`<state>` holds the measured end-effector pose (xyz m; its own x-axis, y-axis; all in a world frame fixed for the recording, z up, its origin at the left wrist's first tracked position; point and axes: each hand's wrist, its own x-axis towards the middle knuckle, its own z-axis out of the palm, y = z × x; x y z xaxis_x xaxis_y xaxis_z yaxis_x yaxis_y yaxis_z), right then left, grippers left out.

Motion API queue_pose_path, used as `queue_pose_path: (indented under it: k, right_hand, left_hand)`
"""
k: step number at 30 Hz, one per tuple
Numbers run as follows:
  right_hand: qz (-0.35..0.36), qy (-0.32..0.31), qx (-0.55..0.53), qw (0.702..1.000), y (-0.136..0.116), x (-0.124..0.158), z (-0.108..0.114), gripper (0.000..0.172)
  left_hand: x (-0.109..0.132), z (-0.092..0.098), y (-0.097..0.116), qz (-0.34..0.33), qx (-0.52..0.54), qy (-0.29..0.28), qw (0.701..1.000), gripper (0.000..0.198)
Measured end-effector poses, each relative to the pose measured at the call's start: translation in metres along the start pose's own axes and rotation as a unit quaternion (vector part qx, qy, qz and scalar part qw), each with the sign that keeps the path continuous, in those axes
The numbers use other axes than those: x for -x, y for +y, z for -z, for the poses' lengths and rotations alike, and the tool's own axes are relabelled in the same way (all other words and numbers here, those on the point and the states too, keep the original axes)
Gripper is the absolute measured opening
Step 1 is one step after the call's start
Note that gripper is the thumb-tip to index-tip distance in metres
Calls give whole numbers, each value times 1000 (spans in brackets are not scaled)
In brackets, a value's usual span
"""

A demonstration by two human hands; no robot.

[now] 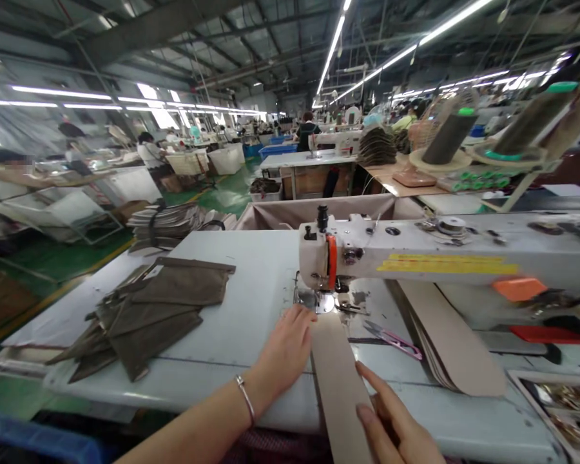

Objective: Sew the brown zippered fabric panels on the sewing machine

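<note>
A long beige strip of material (336,380) lies under the lit needle area of a sewing machine (415,251) and runs toward me. My left hand (290,341) is close to the presser foot, its bent fingers together on the strip's left edge. Lower down, my right hand (391,419) grips the right edge, thumb on top and index finger along the side; its other fingers are partly hidden. Pink-handled thread snips (394,338) rest on the table right of the strip. A stack of beige round-ended pieces (457,348) lies beneath the machine arm.
Dark olive fabric pieces (159,303) are piled on the left of the pale table (261,270). Bundled pieces (167,222) stand beyond them. A tray of metal parts (560,406) sits at lower right. Thread cones (449,138) rise behind the machine. Other people work farther back.
</note>
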<state>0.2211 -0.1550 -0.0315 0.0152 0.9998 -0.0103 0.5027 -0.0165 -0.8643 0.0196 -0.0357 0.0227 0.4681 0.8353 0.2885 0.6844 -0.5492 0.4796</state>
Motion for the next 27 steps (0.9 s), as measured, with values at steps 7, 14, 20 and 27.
queue_pose_path:
  k: [7,14,20,27]
  right_hand:
    - [8,-71,231,970,-22,-36,-18,54]
    - [-15,-56,279,959,-32,-48,-16,50]
    - [9,-44,297,954,-27,-54,-15,49]
    - [26,-42,331,942,-25,-52,-20,49]
  left_hand:
    - [-8,-8,-26,-146,-151,-98,973,36]
    - [-9,-16,-39,-108,-139,-96,980,43]
    - [-12,-17,-40,-109,-137,-89,980,43]
    - [-13,-16,-40,-101,-123,-93,983,43]
